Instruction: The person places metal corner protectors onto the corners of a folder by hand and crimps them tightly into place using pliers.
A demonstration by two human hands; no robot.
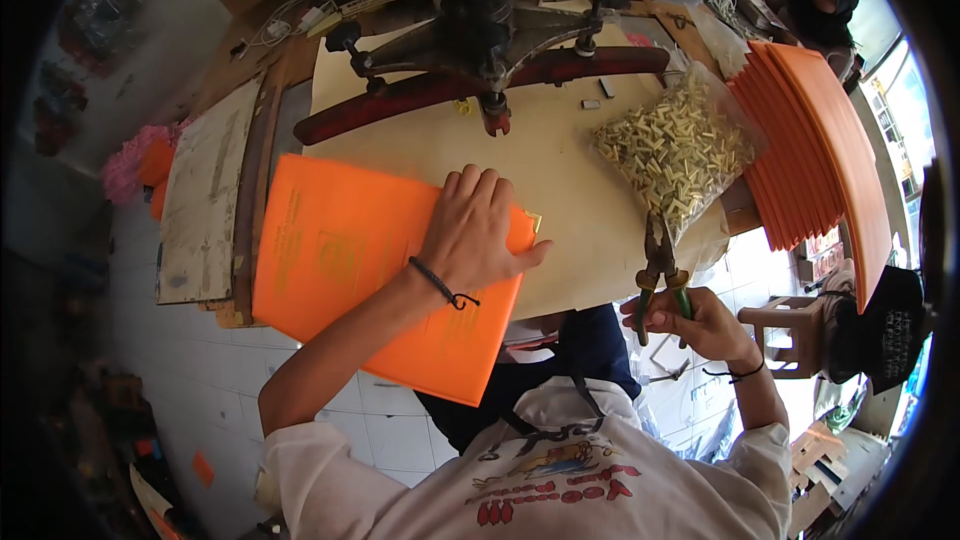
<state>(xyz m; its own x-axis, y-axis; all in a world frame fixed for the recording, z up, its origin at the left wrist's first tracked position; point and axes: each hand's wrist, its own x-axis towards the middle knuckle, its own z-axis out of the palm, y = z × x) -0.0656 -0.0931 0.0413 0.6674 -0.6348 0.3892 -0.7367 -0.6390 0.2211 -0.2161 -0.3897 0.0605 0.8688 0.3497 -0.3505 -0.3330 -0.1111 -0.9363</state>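
My left hand (472,230) lies with fingers spread on an orange folder (345,250), near its right edge. Gold lettering and an emblem show on the cover, and a gold metal piece (533,221) sits on the corner beside my hand. My right hand (695,322) grips pliers (659,265) by their green and yellow handles. The jaws point away from me and touch the lower end of a clear plastic bag (680,145) full of small gold metal pieces.
A black and dark red metal press (490,65) spans the table (570,270). Orange folders (800,140) stand stacked at the right. A worn board (208,190) lies left. A stool (785,330) stands right. Another person (825,0) is at the upper right.
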